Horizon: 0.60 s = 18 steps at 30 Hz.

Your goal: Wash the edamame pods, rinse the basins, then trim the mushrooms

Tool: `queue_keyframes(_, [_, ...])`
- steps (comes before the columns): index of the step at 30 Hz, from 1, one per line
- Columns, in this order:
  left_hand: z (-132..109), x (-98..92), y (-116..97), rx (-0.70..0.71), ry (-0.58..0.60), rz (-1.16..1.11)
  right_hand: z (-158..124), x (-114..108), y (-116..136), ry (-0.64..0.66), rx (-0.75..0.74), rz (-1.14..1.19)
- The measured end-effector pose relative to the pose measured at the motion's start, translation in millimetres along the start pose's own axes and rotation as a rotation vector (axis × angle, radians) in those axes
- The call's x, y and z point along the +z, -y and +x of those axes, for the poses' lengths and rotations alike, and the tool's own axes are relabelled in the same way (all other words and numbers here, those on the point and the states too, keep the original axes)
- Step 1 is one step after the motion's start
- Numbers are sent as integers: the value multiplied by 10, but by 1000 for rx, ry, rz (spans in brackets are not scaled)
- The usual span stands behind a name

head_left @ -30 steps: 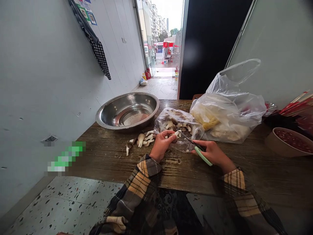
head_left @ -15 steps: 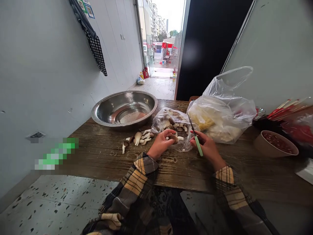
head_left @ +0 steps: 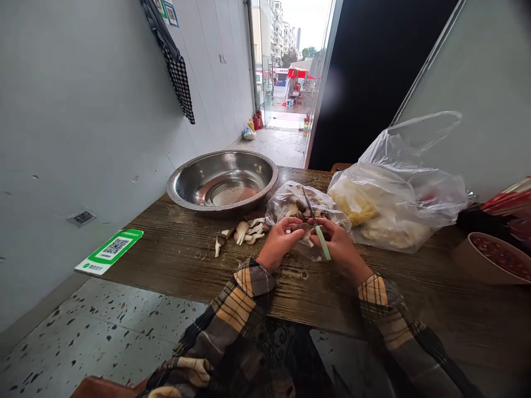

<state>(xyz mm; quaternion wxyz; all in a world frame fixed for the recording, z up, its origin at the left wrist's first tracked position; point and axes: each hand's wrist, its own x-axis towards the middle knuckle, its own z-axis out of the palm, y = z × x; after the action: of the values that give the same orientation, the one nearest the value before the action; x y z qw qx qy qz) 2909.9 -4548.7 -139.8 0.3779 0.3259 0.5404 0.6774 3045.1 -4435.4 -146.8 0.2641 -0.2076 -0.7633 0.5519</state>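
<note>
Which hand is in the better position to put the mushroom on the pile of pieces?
Left, probably. The left hand holds the mushroom and is nearer the pile. The right hand is busy with the knife.

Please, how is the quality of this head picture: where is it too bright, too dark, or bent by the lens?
Head view: the street beyond the doorway is overexposed; the dark panel beside it shows no detail; wall lines bow from wide-angle distortion; corners darken; the left hand, right hand and knife look fairly sharp.

Plaid flannel sleeves (head_left: 232, 309) — yellow, black, white (buttoned cuffs) — on both arms.
</note>
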Motion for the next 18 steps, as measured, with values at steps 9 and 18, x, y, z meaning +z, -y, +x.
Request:
queue_keyframes(9, [-41,59,-56,-103,51,-52,-62,120,37,-170,-24,83])
queue_keyframes(18, [-15,100,-4,-50,35,73,-58,174,-10,-160,-68,-8])
